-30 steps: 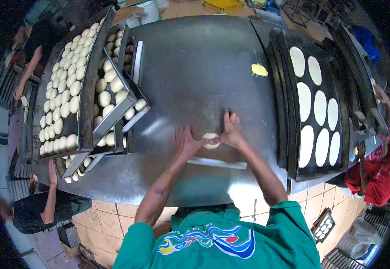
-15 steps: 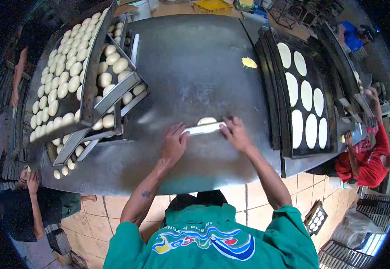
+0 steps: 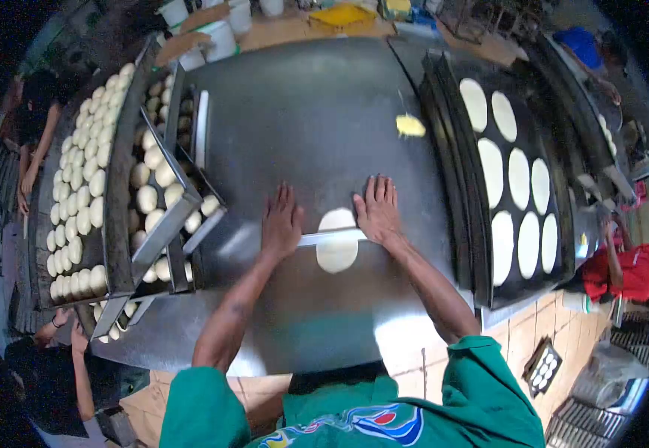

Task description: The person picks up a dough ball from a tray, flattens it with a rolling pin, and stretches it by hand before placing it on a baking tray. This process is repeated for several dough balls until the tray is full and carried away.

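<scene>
On the dark metal worktable, an oval piece of dough lies flattened, with a thin, pale rolling pin across its middle. My left hand rests at the pin's left end, its fingers stretched forward. At the right end, my right hand also lies flat with fingers extended, beside the dough's upper edge. Both palms or heels cover the pin's ends, so those ends are hidden.
Trays of dough balls are stacked at the left. A dark tray with several flattened ovals stands right. A yellow patch lies toward the back. People work at both sides, one in a red shirt.
The dough has gone from a small round mostly behind the pin to a longer oval on both sides of it. My fingers, earlier curled at the pin's ends, now stretch forward.
</scene>
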Demonstrator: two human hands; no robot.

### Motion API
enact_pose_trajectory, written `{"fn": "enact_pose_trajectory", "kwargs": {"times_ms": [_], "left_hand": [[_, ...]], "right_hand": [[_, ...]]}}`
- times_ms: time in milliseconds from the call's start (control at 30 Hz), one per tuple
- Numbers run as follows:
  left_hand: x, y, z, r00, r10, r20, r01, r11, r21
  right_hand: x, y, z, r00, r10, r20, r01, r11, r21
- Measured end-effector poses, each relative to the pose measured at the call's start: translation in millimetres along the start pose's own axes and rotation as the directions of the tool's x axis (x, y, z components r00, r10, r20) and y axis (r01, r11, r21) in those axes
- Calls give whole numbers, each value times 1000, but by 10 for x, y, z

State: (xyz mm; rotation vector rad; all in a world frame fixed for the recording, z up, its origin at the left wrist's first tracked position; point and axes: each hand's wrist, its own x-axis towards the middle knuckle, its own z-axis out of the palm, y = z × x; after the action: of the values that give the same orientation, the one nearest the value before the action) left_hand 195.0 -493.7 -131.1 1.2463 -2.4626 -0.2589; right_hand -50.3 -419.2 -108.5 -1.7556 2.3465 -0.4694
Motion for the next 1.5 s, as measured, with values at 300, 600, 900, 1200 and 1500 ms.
{"fn": "enact_pose_trajectory", "kwargs": {"times_ms": [300,600,900,1200,1500], "left_hand": [[-2120,984,-513,998,-1,64,2,1000,-15],[-264,306,-229,986,-131,-107,151,965,214],[766,-119,36,956,-265,126,292,813,-504],[-2083,1051,-752,966,87,245,-63,993,-103],[-2257,1209,-850,998,-17,-59,1,967,-254]], "right_hand": [[-2016,-35,-308,977,-213,-12,211,975,-69],[-512,36,-162,976,-43,-212,4,983,-181],[392,167,13,950,158,-270,-184,980,-74],[-2083,-99,-309,985,-166,-47,165,986,-30],[-2524,-636,-150,910,-395,-129,415,845,338]]}}
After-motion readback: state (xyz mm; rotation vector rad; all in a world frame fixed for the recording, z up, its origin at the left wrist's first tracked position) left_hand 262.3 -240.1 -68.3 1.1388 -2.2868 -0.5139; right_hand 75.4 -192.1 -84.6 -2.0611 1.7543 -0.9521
